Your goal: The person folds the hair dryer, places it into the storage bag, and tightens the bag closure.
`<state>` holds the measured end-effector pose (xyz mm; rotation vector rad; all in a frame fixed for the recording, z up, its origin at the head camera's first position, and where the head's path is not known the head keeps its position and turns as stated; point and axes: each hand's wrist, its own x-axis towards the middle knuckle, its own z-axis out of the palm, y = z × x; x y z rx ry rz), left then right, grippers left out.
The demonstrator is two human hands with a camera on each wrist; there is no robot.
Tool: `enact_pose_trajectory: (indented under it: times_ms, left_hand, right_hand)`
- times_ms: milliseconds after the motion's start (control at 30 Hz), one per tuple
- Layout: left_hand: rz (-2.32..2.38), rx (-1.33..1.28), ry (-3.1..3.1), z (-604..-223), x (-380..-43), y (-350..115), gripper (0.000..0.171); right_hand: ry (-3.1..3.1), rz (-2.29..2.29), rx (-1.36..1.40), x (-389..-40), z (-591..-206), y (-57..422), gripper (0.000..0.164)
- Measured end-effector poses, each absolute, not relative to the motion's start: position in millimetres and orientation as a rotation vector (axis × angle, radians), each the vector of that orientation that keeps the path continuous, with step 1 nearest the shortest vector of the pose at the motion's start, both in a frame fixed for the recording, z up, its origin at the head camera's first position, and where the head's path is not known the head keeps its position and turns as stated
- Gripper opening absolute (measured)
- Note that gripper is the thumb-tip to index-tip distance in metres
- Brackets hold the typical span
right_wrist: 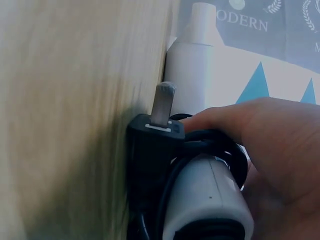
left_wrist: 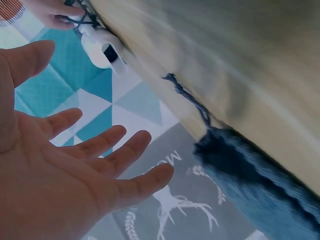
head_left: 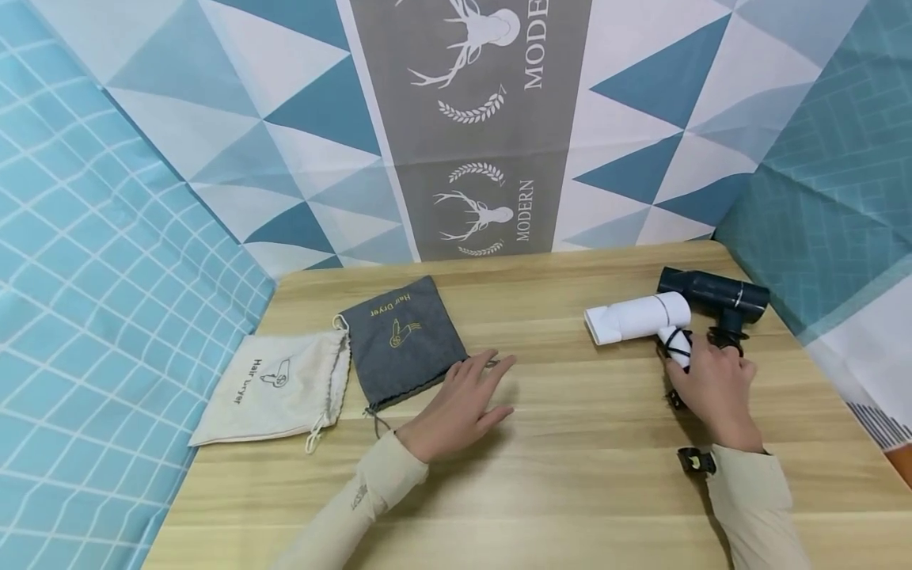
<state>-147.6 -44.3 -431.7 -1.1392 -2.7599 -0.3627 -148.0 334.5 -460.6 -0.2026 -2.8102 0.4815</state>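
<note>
Head view: right hand (head_left: pixel 712 388) grasps white dryer (head_left: pixel 637 317) by its handle, on the right side of the worktop (head_left: pixel 556 475). Barrel points left. Black dryer (head_left: pixel 712 293) lies just behind it, close to the worktop's right edge. Can't tell if white dryer rests on the surface or sits slightly above it. Left hand (head_left: pixel 459 404) is free, fingers spread, by the near right corner of grey bag (head_left: pixel 402 340); fingertips overlap the bag's edge in this view. White bag (head_left: pixel 278 388) lies left of grey bag, drawstring end toward it. Both bags carry "Hair Dryer" print. Patterned cloth (head_left: pixel 484 142) hangs behind the worktop.

Left wrist view: palm and spread fingers, nothing held. Grey bag's dark drawstring (left_wrist: pixel 187 97) sticks out near the hand, apart from the fingers. White dryer's nozzle shows at top, right hand on the handle.

Right wrist view: black cord (right_wrist: pixel 210 137) loops round white dryer's handle; plug (right_wrist: pixel 155 150) sits beside the handle, metal prong exposed. Right hand's fingers reach round the handle.
</note>
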Motion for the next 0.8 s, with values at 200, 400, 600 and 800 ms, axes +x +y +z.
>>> enact_pose_trajectory:
  times_ms: [200, 400, 600, 800]
  left_hand:
    - [-0.307, -1.213, -2.715, -426, -165, -22, 0.062]
    - [-0.296, -1.239, -2.741, -425, -176, 2, 0.061]
    - [-0.311, -1.282, -2.775, -430, -190, 23, 0.060]
    - [-0.340, -1.285, -2.793, -432, -204, 39, 0.059]
  right_hand:
    - [-2.817, 0.476, -0.198, -152, -463, 332, 0.047]
    - [-2.777, 0.468, -0.187, -150, -466, 332, 0.046]
    - [-2.777, 0.478, -0.209, -144, -466, 337, 0.046]
    - [-2.775, 0.505, -0.192, -148, -467, 337, 0.050]
